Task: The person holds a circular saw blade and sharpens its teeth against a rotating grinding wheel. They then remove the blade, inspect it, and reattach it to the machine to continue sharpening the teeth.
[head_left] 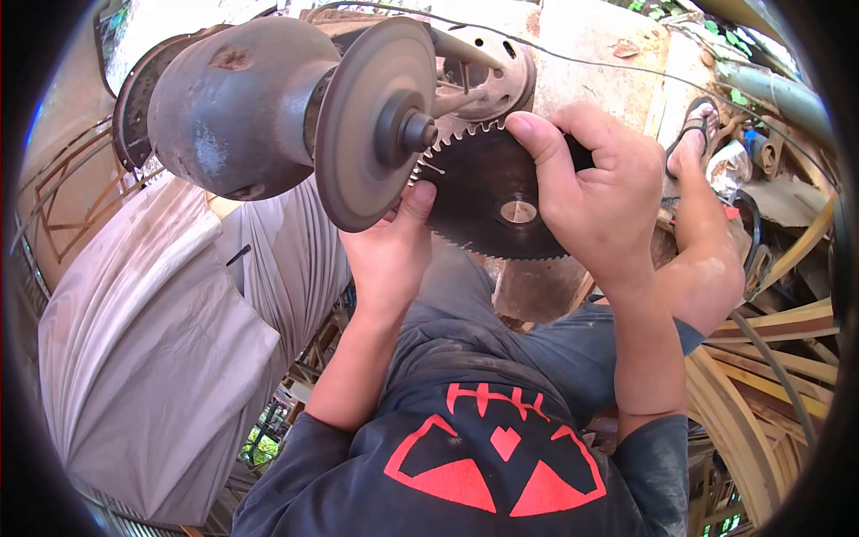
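Note:
A dark circular saw blade (483, 201) with a round centre hole and pale teeth is held flat between my two hands. My right hand (595, 179) is closed on its right side, thumb and fingers pinching near the toothed rim. At the blade's left edge, my left hand (394, 237) grips it with the thumb on top; its other fingers are partly hidden behind the grinding wheel. The blade's left teeth meet the rim of the grey grinding wheel (367, 134) in this view. That wheel sits on the shaft of a rounded grey motor (237, 107).
A grey cloth (152, 349) drapes on the left. A pulley-like metal wheel (501, 72) stands behind the grinder, and a black cable (591, 61) crosses the top. Curved wooden strips (743, 421) lie at right. A sandalled foot (698, 125) rests at upper right.

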`<act>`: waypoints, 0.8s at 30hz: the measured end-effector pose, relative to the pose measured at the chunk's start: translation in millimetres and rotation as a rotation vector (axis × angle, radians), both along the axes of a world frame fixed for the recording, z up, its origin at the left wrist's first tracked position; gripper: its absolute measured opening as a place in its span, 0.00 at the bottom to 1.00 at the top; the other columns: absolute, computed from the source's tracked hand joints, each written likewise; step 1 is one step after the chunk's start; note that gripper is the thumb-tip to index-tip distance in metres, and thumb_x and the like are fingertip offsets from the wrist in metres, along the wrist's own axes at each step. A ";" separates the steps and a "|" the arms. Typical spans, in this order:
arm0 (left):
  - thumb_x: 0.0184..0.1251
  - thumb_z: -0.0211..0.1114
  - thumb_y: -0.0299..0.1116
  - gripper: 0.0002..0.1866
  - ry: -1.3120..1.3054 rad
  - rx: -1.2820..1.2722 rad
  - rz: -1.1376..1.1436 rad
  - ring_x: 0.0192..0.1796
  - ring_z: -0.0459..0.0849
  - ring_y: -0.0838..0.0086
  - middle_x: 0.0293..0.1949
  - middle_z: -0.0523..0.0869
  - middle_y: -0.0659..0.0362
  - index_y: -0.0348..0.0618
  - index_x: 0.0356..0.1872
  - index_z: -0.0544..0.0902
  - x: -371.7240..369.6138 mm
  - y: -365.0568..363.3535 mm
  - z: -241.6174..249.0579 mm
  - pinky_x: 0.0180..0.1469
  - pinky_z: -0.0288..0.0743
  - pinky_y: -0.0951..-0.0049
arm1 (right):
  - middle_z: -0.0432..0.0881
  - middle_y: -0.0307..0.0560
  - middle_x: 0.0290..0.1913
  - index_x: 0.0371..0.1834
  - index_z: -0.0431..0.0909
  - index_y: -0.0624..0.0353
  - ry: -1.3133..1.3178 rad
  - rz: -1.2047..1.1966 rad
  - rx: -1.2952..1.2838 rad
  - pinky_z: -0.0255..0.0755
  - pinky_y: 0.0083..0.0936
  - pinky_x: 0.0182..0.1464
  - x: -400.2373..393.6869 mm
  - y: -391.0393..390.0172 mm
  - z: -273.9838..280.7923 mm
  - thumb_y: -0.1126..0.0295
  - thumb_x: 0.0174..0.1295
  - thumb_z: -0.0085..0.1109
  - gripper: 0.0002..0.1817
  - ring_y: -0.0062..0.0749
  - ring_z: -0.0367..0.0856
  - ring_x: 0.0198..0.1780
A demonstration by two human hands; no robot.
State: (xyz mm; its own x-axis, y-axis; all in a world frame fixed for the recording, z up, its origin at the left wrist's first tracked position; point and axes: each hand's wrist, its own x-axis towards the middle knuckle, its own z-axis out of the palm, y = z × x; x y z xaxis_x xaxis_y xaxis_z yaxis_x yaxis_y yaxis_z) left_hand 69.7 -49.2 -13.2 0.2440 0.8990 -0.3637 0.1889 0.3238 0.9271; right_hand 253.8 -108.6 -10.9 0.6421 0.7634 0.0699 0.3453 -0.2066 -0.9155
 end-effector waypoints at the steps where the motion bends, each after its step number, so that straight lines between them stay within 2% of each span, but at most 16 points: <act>1: 0.70 0.71 0.25 0.14 0.011 0.000 -0.015 0.28 0.71 0.87 0.28 0.78 0.71 0.41 0.54 0.80 -1.9 0.9 0.4 0.28 0.63 0.83 | 0.74 0.51 0.17 0.20 0.77 0.61 0.001 -0.003 -0.006 0.65 0.37 0.23 -0.1 0.1 0.7 0.67 0.60 0.70 0.15 0.48 0.74 0.18; 4: 0.70 0.70 0.24 0.13 0.073 0.000 -0.065 0.28 0.72 0.86 0.29 0.79 0.70 0.40 0.53 0.80 -7.6 3.7 1.5 0.29 0.65 0.83 | 0.74 0.51 0.17 0.19 0.77 0.61 0.006 -0.009 -0.014 0.65 0.38 0.23 -0.6 0.7 1.3 0.67 0.60 0.71 0.16 0.48 0.74 0.18; 15: 0.70 0.71 0.26 0.14 0.060 0.020 -0.042 0.28 0.72 0.87 0.30 0.79 0.69 0.39 0.53 0.79 -7.2 4.3 -1.5 0.27 0.62 0.83 | 0.74 0.52 0.17 0.19 0.76 0.60 -0.069 -0.004 -0.017 0.65 0.39 0.23 -0.5 2.9 0.4 0.65 0.61 0.70 0.17 0.49 0.75 0.19; 22: 0.70 0.71 0.28 0.13 0.089 0.015 -0.051 0.26 0.70 0.87 0.27 0.77 0.69 0.39 0.51 0.80 -10.0 4.2 -3.0 0.24 0.58 0.84 | 0.74 0.51 0.17 0.19 0.75 0.60 -0.102 -0.003 -0.024 0.66 0.39 0.23 -2.5 2.4 4.6 0.66 0.60 0.71 0.17 0.50 0.76 0.19; 24: 0.70 0.71 0.28 0.13 0.082 0.016 -0.055 0.25 0.69 0.87 0.27 0.76 0.69 0.39 0.50 0.80 -11.0 4.2 -3.5 0.24 0.57 0.84 | 0.75 0.49 0.17 0.22 0.79 0.62 -0.120 -0.006 -0.009 0.65 0.32 0.23 -3.9 1.1 5.5 0.68 0.61 0.72 0.15 0.39 0.73 0.18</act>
State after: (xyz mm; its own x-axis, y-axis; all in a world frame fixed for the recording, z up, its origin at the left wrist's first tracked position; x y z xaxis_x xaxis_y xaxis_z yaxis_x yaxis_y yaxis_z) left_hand 58.7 -45.0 -16.7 0.2632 0.8908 -0.3705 0.2819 0.2962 0.9126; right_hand 249.9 -107.5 -5.4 0.6344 0.7602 0.1399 0.4512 -0.2172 -0.8656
